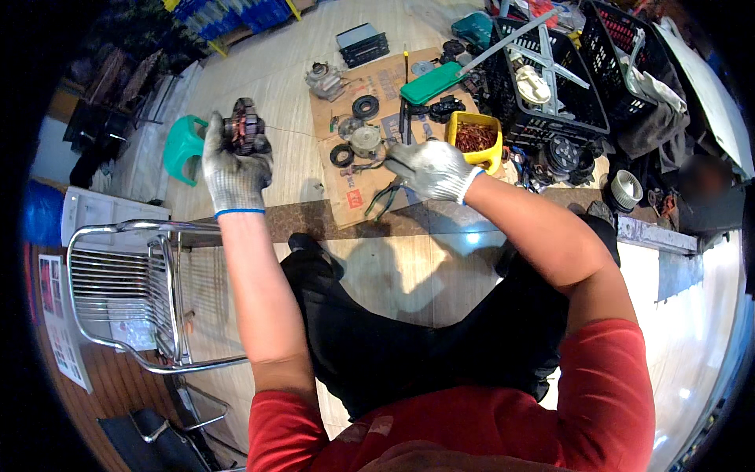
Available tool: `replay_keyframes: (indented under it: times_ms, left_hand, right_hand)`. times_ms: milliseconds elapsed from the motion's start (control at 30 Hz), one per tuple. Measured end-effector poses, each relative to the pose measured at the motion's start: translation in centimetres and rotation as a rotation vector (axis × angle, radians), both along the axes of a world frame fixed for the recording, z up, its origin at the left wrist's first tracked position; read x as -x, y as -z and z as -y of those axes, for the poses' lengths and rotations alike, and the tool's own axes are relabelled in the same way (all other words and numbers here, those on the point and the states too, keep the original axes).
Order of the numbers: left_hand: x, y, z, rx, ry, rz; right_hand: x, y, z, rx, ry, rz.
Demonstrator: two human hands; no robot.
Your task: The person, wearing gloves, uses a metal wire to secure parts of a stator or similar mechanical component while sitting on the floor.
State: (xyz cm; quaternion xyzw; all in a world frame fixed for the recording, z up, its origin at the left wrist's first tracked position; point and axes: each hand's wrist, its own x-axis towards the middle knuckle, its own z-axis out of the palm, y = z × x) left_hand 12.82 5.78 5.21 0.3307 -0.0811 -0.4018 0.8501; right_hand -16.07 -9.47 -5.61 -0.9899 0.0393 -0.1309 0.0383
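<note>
Raised at the left, my left hand wears a white knit glove with a blue cuff. Its fingers are closed around a motor rotor with dark metal segments and copper windings. A thin strand runs rightward from beside the rotor. My right hand, gloved too, is over the cardboard with its fingers drawn together, pointing left. A slim dark piece shows at its fingertips; its kind is unclear. Just below lie pliers with green handles, partly near the hand. A round pale metal part sits beside these fingers.
Black rings and a metal housing lie farther off. A yellow container holds copper scraps. Black crates stand right, a green-headed long-handled tool leaning there. A green stool and metal chair are left.
</note>
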Motion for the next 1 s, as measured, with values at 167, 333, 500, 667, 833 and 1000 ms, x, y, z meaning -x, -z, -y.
replay_keyframes:
  times_ms: [167, 333, 500, 667, 833, 1000]
  left_hand:
    - [-1.3, -0.2, -1.9, -0.072, -0.166, 0.022]
    - [-1.3, 0.2, -2.4, -0.034, -0.191, -0.01]
    - [1.4, 0.4, -0.7, -0.088, -0.209, -0.043]
    - [2.0, 2.0, 0.3, -0.035, -0.055, 0.022]
    - [4.4, 2.9, 1.7, -0.13, 0.035, 0.13]
    - [7.8, 3.8, 3.3, -0.096, 0.106, 0.152]
  right_hand:
    - [3.6, -1.4, 1.6, -0.127, 0.137, -0.098]
    - [5.7, -0.3, 3.2, -0.196, 0.146, -0.064]
    - [6.9, -0.6, 3.7, -0.423, 0.236, -0.321]
    - [5.5, -2.3, 4.3, -0.374, 0.161, -0.367]
    - [1.7, -6.2, 1.7, -0.481, 0.187, -0.124]
    - [-1.8, -7.7, -2.0, -0.678, 0.162, 0.058]
